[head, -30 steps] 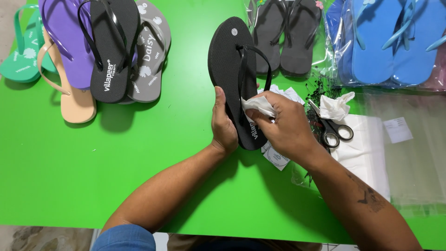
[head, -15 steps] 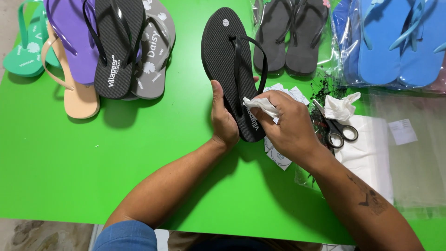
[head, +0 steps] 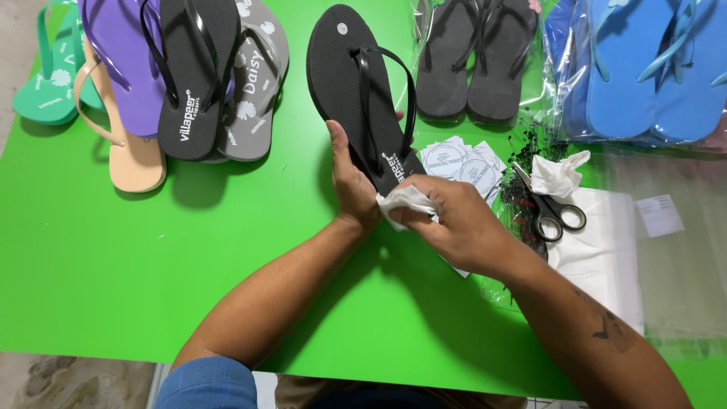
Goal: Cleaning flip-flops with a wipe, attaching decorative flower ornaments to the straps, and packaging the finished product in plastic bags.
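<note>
A black flip-flop (head: 348,83) with a black strap lies toe-away over the green table (head: 151,265). My left hand (head: 350,182) grips its heel end from the left side. My right hand (head: 454,223) pinches a crumpled white cloth (head: 405,203) and presses it against the heel of the sole. The heel itself is mostly hidden under both hands.
A pile of flip-flops sits at the top left: green (head: 49,87), peach (head: 132,155), purple (head: 121,60), black (head: 193,91), grey (head: 254,98). Bagged dark grey pair (head: 473,60) and blue pair (head: 651,68) lie at the back. Scissors (head: 549,208), round paper labels (head: 458,160), a crumpled tissue (head: 559,174) and clear bags (head: 666,250) lie right.
The view has shifted slightly. My right hand has slid the white cloth down toward the flip-flop's heel, while my left hand keeps its hold on the sole.
</note>
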